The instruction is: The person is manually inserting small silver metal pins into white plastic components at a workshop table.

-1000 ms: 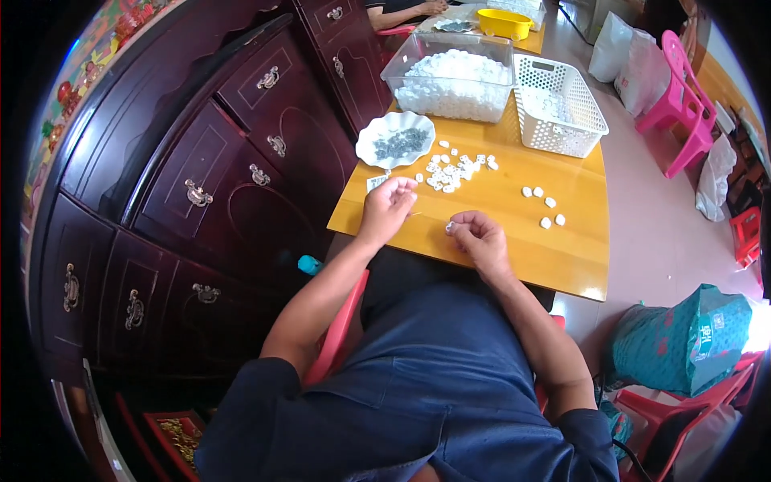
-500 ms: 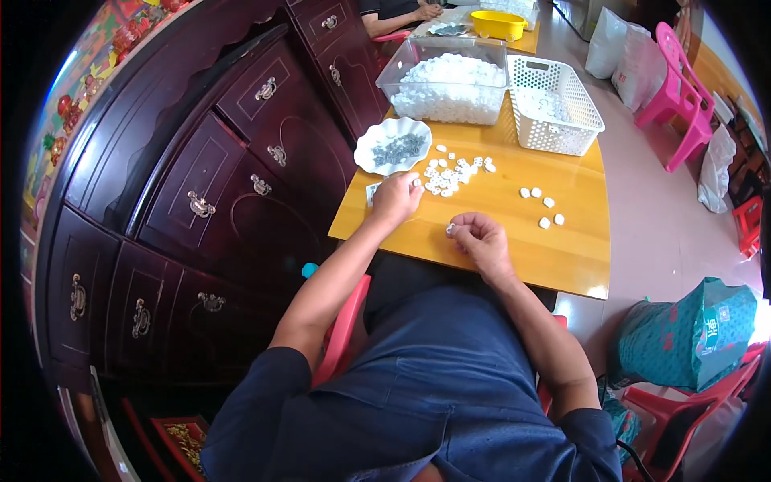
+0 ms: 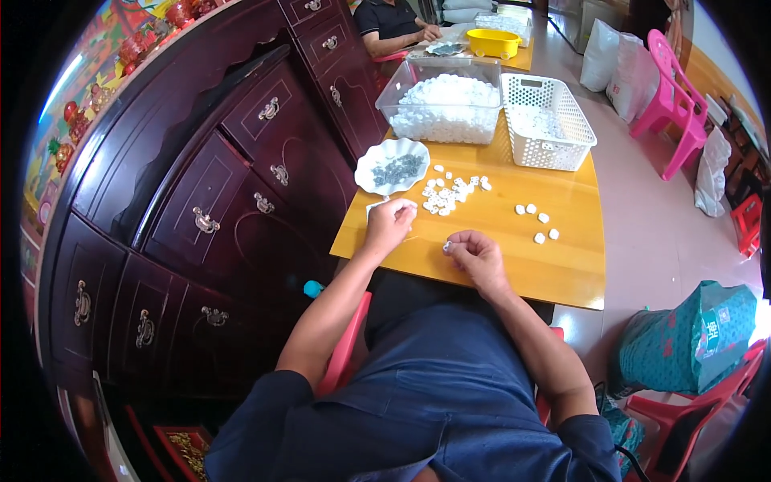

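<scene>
My left hand (image 3: 391, 226) is closed, thumb and fingers pinched together, just below the scalloped white dish (image 3: 371, 178). Whatever lies between those fingertips is too small to make out. Near the table's front edge, my right hand (image 3: 479, 259) pinches a small white plastic piece (image 3: 447, 247) between thumb and fingertips. Small dark grey pieces (image 3: 399, 169) fill the middle of the dish. Beyond my hands lies a loose cluster of small white plastic pieces (image 3: 450, 195). Several more white pieces (image 3: 539, 238) sit apart on the right of the wooden table (image 3: 514, 265).
A clear tub (image 3: 438, 135) heaped with white pieces and a white perforated basket (image 3: 566, 157) stand at the table's far side. Farther back, a person (image 3: 393, 28) sits by a yellow basin (image 3: 493, 43). Dark cabinets (image 3: 241, 173) line the left; a teal bag (image 3: 671, 337) stands right.
The view has tilted, so the table sits lower in the picture. My left hand has drawn slightly back from the dish. My right hand keeps its pinch on the white piece.
</scene>
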Tool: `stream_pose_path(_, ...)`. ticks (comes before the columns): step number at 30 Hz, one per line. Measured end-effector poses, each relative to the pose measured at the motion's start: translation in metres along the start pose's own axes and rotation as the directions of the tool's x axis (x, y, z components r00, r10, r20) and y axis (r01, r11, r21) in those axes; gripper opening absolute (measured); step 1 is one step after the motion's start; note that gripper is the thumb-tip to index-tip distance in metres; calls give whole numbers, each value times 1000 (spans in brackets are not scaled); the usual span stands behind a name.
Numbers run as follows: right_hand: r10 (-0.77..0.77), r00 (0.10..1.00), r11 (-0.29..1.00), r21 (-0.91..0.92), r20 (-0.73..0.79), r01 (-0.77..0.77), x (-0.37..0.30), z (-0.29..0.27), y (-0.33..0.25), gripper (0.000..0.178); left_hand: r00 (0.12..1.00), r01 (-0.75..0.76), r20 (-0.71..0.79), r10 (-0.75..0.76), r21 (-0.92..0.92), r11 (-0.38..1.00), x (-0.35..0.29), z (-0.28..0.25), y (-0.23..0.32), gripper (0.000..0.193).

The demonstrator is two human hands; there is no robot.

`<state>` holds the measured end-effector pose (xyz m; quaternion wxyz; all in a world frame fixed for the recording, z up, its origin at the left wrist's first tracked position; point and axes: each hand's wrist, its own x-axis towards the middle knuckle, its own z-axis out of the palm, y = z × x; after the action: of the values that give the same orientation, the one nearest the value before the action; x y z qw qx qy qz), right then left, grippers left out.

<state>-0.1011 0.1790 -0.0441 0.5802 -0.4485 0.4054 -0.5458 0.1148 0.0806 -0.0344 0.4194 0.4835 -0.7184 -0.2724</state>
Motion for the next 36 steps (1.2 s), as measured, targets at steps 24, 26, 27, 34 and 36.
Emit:
stream_pose_path(24,13,1000,1000,28,-20,-13,0,0,-5,14,982,97,188,-21,-407,908,-30,1,40,20)
stream_pose_path(26,24,999,999,25,-22,-23,-1,1,-7,14,977,126,212,-33,-441,889,-30,2,45,18)
stream_pose_path(27,24,999,999,24,-22,-23,-1,1,-7,14,971,155,235,-46,-472,868,-30,2,48,17)
stream_pose_path(34,49,998,999,25,-25,-49,1,-1,-8,17,970,120,243,26,-568,815,-28,9,33,5)
stream_pose_path(36,49,998,998,26,-31,-49,1,-2,-9,17,960,160,279,-13,-513,843,-28,9,33,11)
